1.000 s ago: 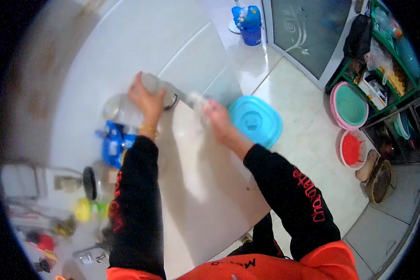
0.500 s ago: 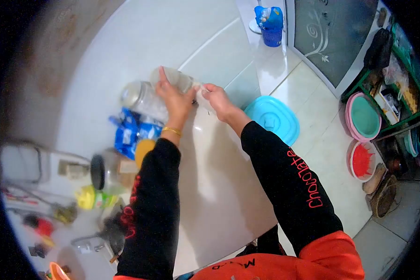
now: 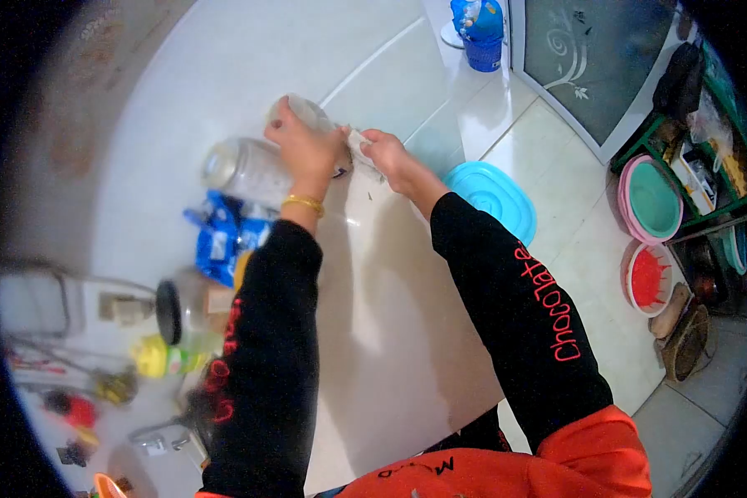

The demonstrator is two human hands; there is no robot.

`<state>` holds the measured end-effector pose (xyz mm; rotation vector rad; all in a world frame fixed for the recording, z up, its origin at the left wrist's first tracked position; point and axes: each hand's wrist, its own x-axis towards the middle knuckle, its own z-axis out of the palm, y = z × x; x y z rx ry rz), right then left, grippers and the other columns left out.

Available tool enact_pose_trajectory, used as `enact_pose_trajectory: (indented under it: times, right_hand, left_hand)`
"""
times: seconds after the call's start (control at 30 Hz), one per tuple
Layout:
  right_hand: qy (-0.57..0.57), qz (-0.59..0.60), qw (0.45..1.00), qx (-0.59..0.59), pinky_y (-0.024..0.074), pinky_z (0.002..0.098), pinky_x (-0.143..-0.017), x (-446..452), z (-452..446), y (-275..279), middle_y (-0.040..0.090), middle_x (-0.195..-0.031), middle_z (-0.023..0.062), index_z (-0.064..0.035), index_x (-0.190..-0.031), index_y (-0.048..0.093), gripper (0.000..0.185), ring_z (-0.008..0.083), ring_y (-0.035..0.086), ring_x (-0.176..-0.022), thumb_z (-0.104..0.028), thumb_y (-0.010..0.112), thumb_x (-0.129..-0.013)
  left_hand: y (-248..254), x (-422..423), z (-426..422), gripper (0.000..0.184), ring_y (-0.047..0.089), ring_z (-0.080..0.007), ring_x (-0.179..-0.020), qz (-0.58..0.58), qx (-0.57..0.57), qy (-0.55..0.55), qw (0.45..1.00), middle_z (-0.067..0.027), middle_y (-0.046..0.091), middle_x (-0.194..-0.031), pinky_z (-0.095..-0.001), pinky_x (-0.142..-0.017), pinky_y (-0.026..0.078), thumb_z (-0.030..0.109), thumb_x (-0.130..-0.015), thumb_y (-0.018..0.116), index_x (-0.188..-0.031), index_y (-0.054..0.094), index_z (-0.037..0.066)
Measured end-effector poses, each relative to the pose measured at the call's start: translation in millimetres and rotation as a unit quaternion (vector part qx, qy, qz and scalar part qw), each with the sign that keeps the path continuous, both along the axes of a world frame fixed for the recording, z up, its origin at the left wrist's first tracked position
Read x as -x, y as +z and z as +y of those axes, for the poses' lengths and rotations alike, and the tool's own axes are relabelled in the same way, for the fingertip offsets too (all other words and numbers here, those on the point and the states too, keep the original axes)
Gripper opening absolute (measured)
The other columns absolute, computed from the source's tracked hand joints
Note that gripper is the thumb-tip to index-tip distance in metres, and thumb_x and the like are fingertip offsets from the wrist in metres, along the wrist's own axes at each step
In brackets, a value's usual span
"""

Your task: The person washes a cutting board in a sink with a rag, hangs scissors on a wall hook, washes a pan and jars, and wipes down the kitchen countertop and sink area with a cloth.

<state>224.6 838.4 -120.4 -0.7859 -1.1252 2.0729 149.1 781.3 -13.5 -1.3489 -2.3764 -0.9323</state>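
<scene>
My left hand [image 3: 307,153] is wrapped round a clear container [image 3: 311,109] at the far end of the pale counter [image 3: 390,307]. My right hand [image 3: 390,158] is closed on a whitish, crumpled piece of cloth or paper [image 3: 358,143]; its exact kind does not show. The piece lies right beside the container's near end. Small dark specks dot the counter below my right hand. A clear jar with a pale lid [image 3: 245,170] lies or leans just left of my left hand, and a blue-and-white packet [image 3: 222,241] sits nearer.
Along the left stand a dark-lidded jar [image 3: 170,311], a yellow-green bottle [image 3: 162,357] and a tap [image 3: 153,440]. Right of the counter are a light-blue lidded tub [image 3: 494,203], a blue bin [image 3: 483,54], a red-and-white basket [image 3: 649,278] and a green rack [image 3: 664,137].
My left hand has shifted slightly up and left with the container. My right hand and the whitish piece are a little apart from it now, and more counter with specks shows.
</scene>
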Motion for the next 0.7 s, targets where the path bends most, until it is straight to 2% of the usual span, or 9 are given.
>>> enact_pose_trajectory:
  times: [0.23, 0.3, 0.33, 0.37, 0.43, 0.5, 0.57, 0.63, 0.7]
  right_hand:
    - [-0.053, 0.033, 0.998, 0.021, 0.0451, 0.0343, -0.081, 3, 11, -11, 0.061, -0.103, 0.0129, -0.0010, -0.115, 0.056, 0.034, 0.0239, 0.057, -0.093, -0.013, 0.049, -0.085]
    - [-0.099, 0.024, 0.995, 0.019, 0.0451, 0.0360, -0.083, 5, 22, -23, 0.059, -0.103, 0.0117, -0.0018, -0.115, 0.054, 0.031, 0.0234, 0.056, -0.093, -0.013, 0.046, -0.087]
    - [-0.140, 0.013, 0.990, 0.012, 0.0450, 0.0376, -0.085, 8, 23, -25, 0.058, -0.103, 0.0105, -0.0027, -0.114, 0.052, 0.028, 0.0229, 0.055, -0.094, -0.013, 0.044, -0.090]
    - [-0.137, 0.012, 0.990, 0.016, 0.0450, 0.0376, -0.085, 10, 25, -25, 0.058, -0.103, 0.0105, -0.0027, -0.114, 0.052, 0.028, 0.0229, 0.055, -0.094, -0.013, 0.044, -0.090]
    - [-0.162, 0.210, 0.945, 0.191, 0.0439, 0.0407, -0.088, 6, 22, -8, 0.055, -0.110, 0.0115, -0.0031, -0.117, 0.048, 0.031, 0.0251, 0.053, -0.100, -0.018, 0.040, -0.092]
    - [-0.090, 0.258, 0.938, 0.212, 0.0410, 0.0430, -0.093, 1, 10, 37, 0.052, -0.118, 0.0127, -0.0023, -0.120, 0.045, 0.037, 0.0276, 0.050, -0.108, -0.027, 0.038, -0.093]
    - [0.028, 0.385, 0.891, 0.241, 0.0387, 0.0448, -0.095, -5, -13, 91, 0.051, -0.123, 0.0133, -0.0007, -0.121, 0.044, 0.043, 0.0291, 0.048, -0.112, -0.034, 0.039, -0.094]
    - [0.018, 0.338, 0.911, 0.236, 0.0361, 0.0445, -0.098, -10, -27, 115, 0.050, -0.124, 0.0134, -0.0002, -0.122, 0.043, 0.046, 0.0287, 0.047, -0.114, -0.036, 0.039, -0.094]
    - [0.011, 0.285, 0.931, 0.226, 0.0336, 0.0441, -0.101, -12, -29, 122, 0.049, -0.125, 0.0136, 0.0004, -0.124, 0.041, 0.049, 0.0284, 0.046, -0.116, -0.039, 0.039, -0.094]
  left_hand:
    - [-16, 13, 4, 0.091, 0.031, -0.0399, -0.114, 0.050, -0.058, -0.034, 0.997, -0.0280, 0.028, -0.125, -0.0411, -0.099, 0.032, 0.019, -0.058, 0.080, -0.133, 0.029, 0.005]
    - [-14, 18, 1, 0.082, 0.044, -0.0369, -0.107, 0.088, -0.063, -0.007, 0.994, -0.0259, 0.045, -0.116, -0.0381, -0.092, 0.039, 0.025, -0.061, 0.078, -0.128, 0.037, 0.001]
    - [-9, 25, 1, 0.082, 0.044, -0.0369, -0.107, 0.087, -0.058, -0.005, 0.995, -0.0259, 0.045, -0.116, -0.0381, -0.092, 0.039, 0.025, -0.061, 0.078, -0.128, 0.037, 0.001]
    - [0, 32, 8, 0.071, 0.051, -0.0340, -0.098, 0.061, -0.042, 0.008, 0.997, -0.0230, 0.053, -0.107, -0.0370, -0.086, 0.043, 0.028, -0.064, 0.076, -0.120, 0.046, -0.002]
    - [22, 32, 8, 0.062, 0.058, -0.0311, -0.089, 0.037, -0.021, 0.025, 0.999, -0.0201, 0.061, -0.099, -0.0358, -0.081, 0.046, 0.032, -0.066, 0.075, -0.113, 0.054, -0.004]
    - [55, 23, 10, 0.054, 0.060, -0.0379, -0.084, -0.122, -0.016, -0.034, 0.992, -0.0273, 0.062, -0.095, -0.0410, -0.077, 0.047, 0.042, -0.065, 0.072, -0.091, 0.065, -0.005]
    - [67, 6, 4, 0.046, 0.060, -0.0357, -0.086, -0.101, 0.014, -0.014, 0.995, -0.0254, 0.061, -0.097, -0.0400, -0.077, 0.047, 0.036, -0.067, 0.073, -0.087, 0.066, -0.005]
    - [64, 3, -1, 0.043, 0.062, -0.0300, -0.082, 0.211, -0.093, -0.125, 0.965, -0.0182, 0.063, -0.093, -0.0348, -0.072, 0.049, 0.036, -0.073, 0.070, -0.090, 0.065, -0.004]
    - [66, 9, -2, 0.041, 0.061, -0.0302, -0.082, 0.170, -0.118, -0.151, 0.967, -0.0173, 0.062, -0.093, -0.0355, -0.072, 0.048, 0.034, -0.073, 0.071, -0.090, 0.065, -0.003]
